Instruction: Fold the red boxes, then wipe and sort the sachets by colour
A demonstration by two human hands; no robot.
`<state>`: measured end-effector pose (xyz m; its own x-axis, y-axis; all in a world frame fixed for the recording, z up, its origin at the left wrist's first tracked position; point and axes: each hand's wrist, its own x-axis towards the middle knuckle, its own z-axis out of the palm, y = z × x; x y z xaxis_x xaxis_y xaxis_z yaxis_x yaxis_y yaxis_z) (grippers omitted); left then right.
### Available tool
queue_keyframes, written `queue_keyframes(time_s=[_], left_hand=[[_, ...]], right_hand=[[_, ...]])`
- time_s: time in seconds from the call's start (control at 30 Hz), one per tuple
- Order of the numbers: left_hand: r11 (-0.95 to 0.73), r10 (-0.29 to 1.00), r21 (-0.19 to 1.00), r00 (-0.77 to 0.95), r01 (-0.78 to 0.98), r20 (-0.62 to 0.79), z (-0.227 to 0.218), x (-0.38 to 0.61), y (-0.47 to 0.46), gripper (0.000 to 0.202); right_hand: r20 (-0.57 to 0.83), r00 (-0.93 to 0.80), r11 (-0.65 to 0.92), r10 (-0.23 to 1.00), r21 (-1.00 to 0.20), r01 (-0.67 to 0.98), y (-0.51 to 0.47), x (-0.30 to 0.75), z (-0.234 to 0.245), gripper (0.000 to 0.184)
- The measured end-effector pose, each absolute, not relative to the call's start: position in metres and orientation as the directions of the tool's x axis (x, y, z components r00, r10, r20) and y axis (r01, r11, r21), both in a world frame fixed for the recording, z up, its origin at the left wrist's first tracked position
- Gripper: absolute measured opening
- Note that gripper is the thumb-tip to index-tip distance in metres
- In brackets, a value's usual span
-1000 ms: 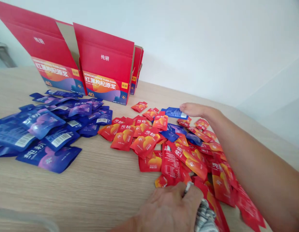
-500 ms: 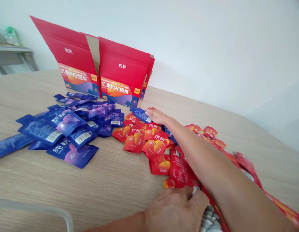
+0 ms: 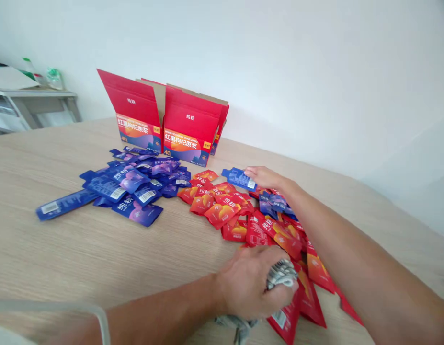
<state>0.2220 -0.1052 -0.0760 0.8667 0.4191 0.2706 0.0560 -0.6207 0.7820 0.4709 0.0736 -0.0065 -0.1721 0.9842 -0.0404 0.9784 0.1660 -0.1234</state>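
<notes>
Forearms stretch from the lower edge of the head view across a pale wooden table [image 3: 81, 249]. The right hand [image 3: 263, 176] is reached far forward, arm nearly straight, palm down, its fingertips pinched on a blue sachet [image 3: 239, 178] that sits at the far edge of the red sachets [image 3: 222, 211], just in front of the boxes. The left hand [image 3: 252, 282] lies close to the body, wrist bent inward, fingers curled tight around a grey striped cloth [image 3: 281, 274]; the cloth bulges out between the fingers and hangs below the palm, touching the nearest red packets. A few blue packets lie mixed among the red ones beside the right wrist. To the left, apart from the red heap, lies a pile of blue sachets [image 3: 131, 182]. Behind both heaps stand two open red boxes [image 3: 167, 120], lids upright, near the white wall.
</notes>
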Motion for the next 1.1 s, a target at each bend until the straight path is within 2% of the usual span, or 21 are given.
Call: queue_keyframes(time_s=[0.1,0.2,0.27,0.33,0.43,0.5,0.6,0.8,0.97,1.1], left_hand=[[-0.585,0.576,0.808,0.739,0.074,0.35,-0.061,0.205,-0.101,0.015],[-0.523,0.794,0.798,0.512,0.301,0.327,-0.045,0.175,-0.082,0.017],[-0.459,0.881,0.727,0.364,0.511,0.301,-0.042,0.153,-0.063,0.025],[-0.348,0.937,0.613,0.276,0.709,0.213,-0.045,0.137,-0.046,0.032],[-0.249,0.966,0.469,0.252,0.848,0.058,-0.055,0.131,-0.031,0.039],[-0.26,0.958,0.44,0.285,0.859,0.008,-0.059,0.14,-0.032,0.04],[-0.314,0.938,0.445,0.347,0.839,0.007,-0.061,0.165,-0.042,0.038],[-0.416,0.887,0.536,0.458,0.734,0.061,-0.064,0.221,-0.059,0.042],[-0.412,0.89,0.645,0.434,0.643,0.136,-0.071,0.239,-0.058,0.029],[-0.399,0.913,0.757,0.305,0.518,0.273,-0.072,0.21,-0.037,0.019]], right_hand=[[0.033,-0.214,0.216,0.976,-0.189,0.958,0.088,0.422,-0.002,0.038],[0.069,-0.285,0.293,0.956,-0.265,0.919,0.097,0.366,-0.02,0.043],[0.063,-0.34,0.343,0.938,-0.3,0.89,0.096,0.338,-0.038,0.039],[0.05,-0.383,0.379,0.922,-0.32,0.869,0.09,0.323,-0.054,0.033],[0.032,-0.404,0.391,0.914,-0.33,0.859,0.079,0.326,-0.068,0.033],[0.015,-0.396,0.379,0.918,-0.331,0.864,0.071,0.342,-0.069,0.034],[-0.002,-0.364,0.343,0.931,-0.331,0.879,0.054,0.375,-0.064,0.031],[0.011,-0.214,0.205,0.977,-0.333,0.92,0.009,0.441,-0.05,0.026],[0.137,0.051,0.001,0.989,-0.353,0.936,-0.02,0.461,-0.025,0.032],[0.276,0.242,-0.108,0.93,-0.425,0.899,-0.078,0.424,-0.022,0.033]])
